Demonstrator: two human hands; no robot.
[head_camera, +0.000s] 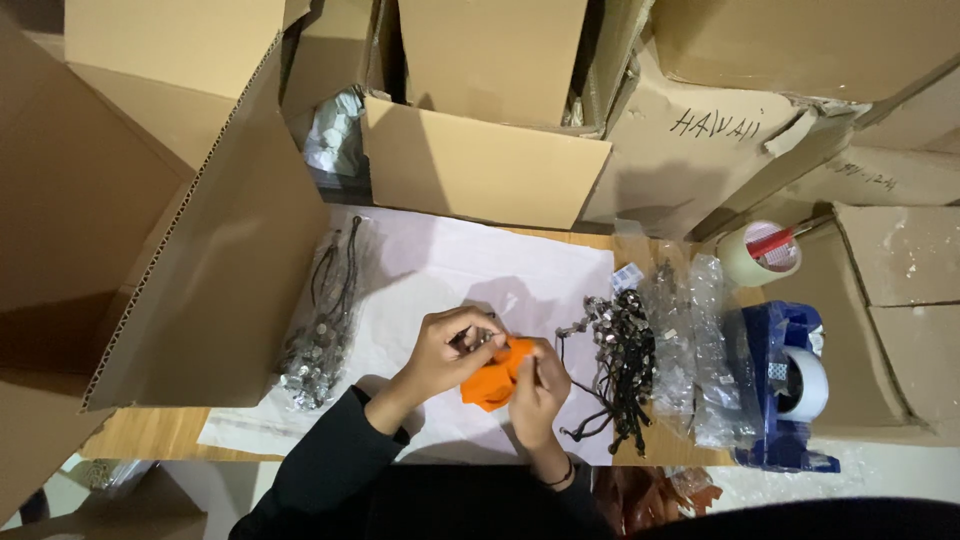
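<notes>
Both hands met over the middle of a white paper sheet (500, 270) on the wooden table (150, 435). The right hand (538, 385) was closed around a small orange cloth (490, 385). The cloth was bright orange, soft and bunched up, with folds in it, and it poked out to the left from under the fingers. The left hand (445, 350) touched the top of the cloth. Its fingers were curled and pinched a little shiny piece (482, 338) right above the cloth. The piece was too small to tell what it was. Both arms wore dark sleeves, and a dark band sat on the right wrist.

Just to the right of the hands lay a pile of black cords with shiny metal bits (620, 365). Past that pile were clear plastic bags (690, 350), all crinkly. Farther right stood a blue tape holder (780, 390) with a white roll in it. A loose roll of tape (760, 253) lay behind it.

To the left of the hands, at the edge of the paper, lay another bunch of dark cords with shiny bits (320, 340).

At the back and on both sides stood many brown cardboard boxes (480, 165), some open.
</notes>
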